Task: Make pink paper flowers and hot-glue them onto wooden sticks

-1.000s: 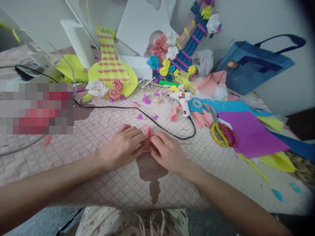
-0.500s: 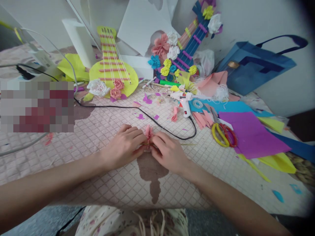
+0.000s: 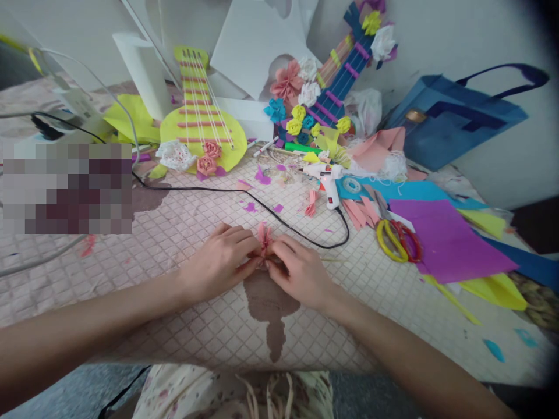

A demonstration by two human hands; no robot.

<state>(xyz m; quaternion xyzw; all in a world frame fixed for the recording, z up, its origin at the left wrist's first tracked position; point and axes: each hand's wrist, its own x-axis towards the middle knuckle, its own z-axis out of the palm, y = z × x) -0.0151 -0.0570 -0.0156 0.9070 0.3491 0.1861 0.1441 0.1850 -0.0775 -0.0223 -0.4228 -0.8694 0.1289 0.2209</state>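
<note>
Between my two hands is a small pink paper flower (image 3: 264, 235), its petals standing up above my fingertips. My left hand (image 3: 229, 251) pinches it from the left side. From the right, my right hand (image 3: 299, 269) grips it with thumb and fingers, the two hands almost touching. A thin stick (image 3: 334, 259) shows faintly to the right behind my right hand. The base of the flower is hidden by my fingers. Beyond the hands lies a small tied bundle of pink paper (image 3: 310, 203), beside a white glue gun (image 3: 328, 183).
The glue gun's black cord (image 3: 279, 215) loops across the quilted cloth (image 3: 187, 343). Scissors (image 3: 397, 240) and purple paper (image 3: 449, 238) lie at right. A yellow paper guitar (image 3: 205, 125), a blue flowered guitar (image 3: 334, 96) and a blue bag (image 3: 454, 122) stand at the back.
Both hands stay nearly in place on the pink flower, with slight finger movement. The petals look a little more pressed together, and the thin stick shows less clearly.
</note>
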